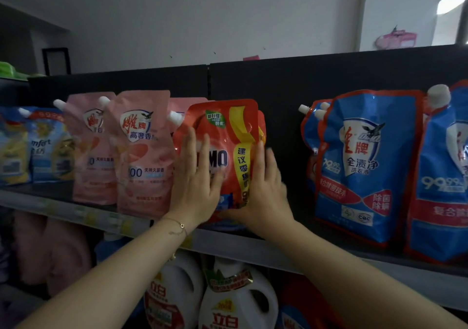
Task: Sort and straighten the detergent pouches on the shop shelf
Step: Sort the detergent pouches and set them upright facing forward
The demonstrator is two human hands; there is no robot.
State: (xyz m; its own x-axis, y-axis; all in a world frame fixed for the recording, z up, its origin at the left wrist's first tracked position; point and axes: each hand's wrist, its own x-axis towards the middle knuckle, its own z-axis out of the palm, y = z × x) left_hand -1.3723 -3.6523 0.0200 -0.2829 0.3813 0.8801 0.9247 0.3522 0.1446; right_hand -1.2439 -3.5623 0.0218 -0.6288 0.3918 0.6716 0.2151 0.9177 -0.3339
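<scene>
Red and orange, the pouch [229, 136] we hold stands upright on the shelf [243, 246], and we place everything else by it. Our left hand [196, 177] lies flat on its front, fingers spread wide over the dark lettering, a thin bracelet [177, 223] on the wrist. Our right hand [262, 192] cups its right edge and lower corner, fingers [260, 156] pressed along the yellow band; so both hands clasp this one pouch between them. A white spout [175, 117] sticks out at its upper left corner. A second red pouch [262, 126] shows just behind its right edge. Just left of it, touching, stand the pink pouches [141, 151], one row in front of another, and further left some blue and yellow ones [30, 149]. To its right there is a bare gap of dark back panel [283, 106], then the blue pouches [367, 164] with red borders, well apart from it. Below it, under the shelf, stand white jugs [235, 303] with handles.
</scene>
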